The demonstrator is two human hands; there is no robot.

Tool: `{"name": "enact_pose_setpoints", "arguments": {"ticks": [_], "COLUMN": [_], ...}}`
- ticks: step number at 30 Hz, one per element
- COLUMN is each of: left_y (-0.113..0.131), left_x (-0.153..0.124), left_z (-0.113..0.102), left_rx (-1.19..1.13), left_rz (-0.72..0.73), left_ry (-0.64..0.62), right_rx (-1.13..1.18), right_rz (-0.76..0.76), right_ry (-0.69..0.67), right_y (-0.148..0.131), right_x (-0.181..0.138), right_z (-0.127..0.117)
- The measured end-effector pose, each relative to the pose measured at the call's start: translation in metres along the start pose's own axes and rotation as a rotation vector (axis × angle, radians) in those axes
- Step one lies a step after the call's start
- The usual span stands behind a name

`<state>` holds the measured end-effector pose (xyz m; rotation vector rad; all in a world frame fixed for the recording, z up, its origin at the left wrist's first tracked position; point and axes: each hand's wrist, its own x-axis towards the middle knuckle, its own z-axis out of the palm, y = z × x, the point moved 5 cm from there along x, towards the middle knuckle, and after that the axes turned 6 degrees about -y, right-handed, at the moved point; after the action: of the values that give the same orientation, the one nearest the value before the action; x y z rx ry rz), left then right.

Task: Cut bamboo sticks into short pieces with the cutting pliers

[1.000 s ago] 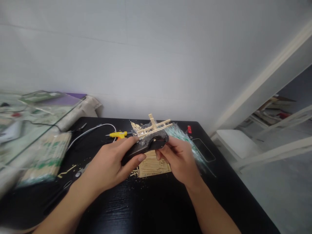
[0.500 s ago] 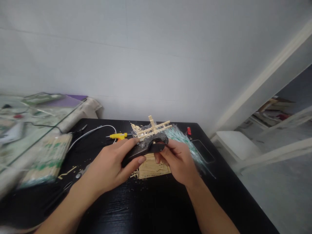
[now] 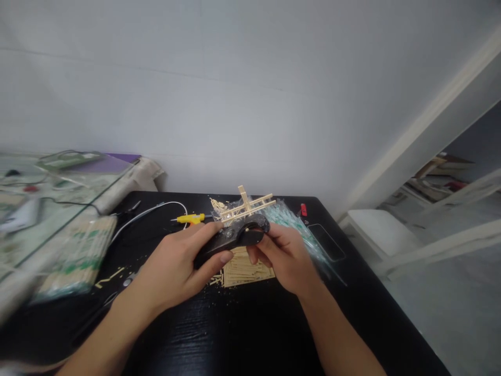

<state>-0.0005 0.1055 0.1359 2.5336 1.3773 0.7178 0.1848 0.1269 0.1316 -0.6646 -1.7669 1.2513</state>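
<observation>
My left hand (image 3: 183, 261) is wrapped round a black hand cutter (image 3: 229, 237) with a rounded, curved jaw, its thumb along the near side. At the jaw end, my right hand (image 3: 287, 256) is closed in a pinch. A pale tip of a thin wooden stick (image 3: 247, 229) shows in the jaw, in line with the right fingers; most of it is hidden. Just beyond the cutter lies a small frame of glued sticks (image 3: 250, 204) with a crosspiece pointing up. Beneath the hands is a flat panel of pale sticks (image 3: 246, 271), partly covered by them.
On the black table (image 3: 266, 329) lie a yellow glue gun (image 3: 191, 219), a plastic bag of sticks (image 3: 291, 222), a dark phone-like slab (image 3: 326, 243) and a small red item (image 3: 303, 210). Another stick pack (image 3: 80, 256) lies left. A white stool (image 3: 368, 230) stands right.
Both hands and the cutter hold almost the same position. The view has shifted very slightly.
</observation>
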Motion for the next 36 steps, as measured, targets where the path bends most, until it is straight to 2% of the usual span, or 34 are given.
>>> {"name": "enact_pose_setpoints", "arguments": {"ticks": [11,21,29,36], "left_y": [0.002,0.002,0.003,0.002], "left_x": [0.000,0.002,0.001,0.002], "left_z": [0.000,-0.001,0.000,0.003], "left_rx": [0.006,0.032,0.008,-0.016], "left_rz": [0.020,-0.024,-0.051,-0.068], "left_ry": [0.011,-0.014,-0.041,-0.036], "right_rx": [-0.010,-0.030,-0.143,-0.151], "right_rz": [-0.010,-0.007,-0.022,-0.038], "right_ry": [-0.020,0.041,0.103,0.174], "right_y": [0.000,0.005,-0.005,-0.006], "right_x": [0.000,0.000,0.001,0.001], "right_z": [0.001,0.001,-0.002,-0.004]}}
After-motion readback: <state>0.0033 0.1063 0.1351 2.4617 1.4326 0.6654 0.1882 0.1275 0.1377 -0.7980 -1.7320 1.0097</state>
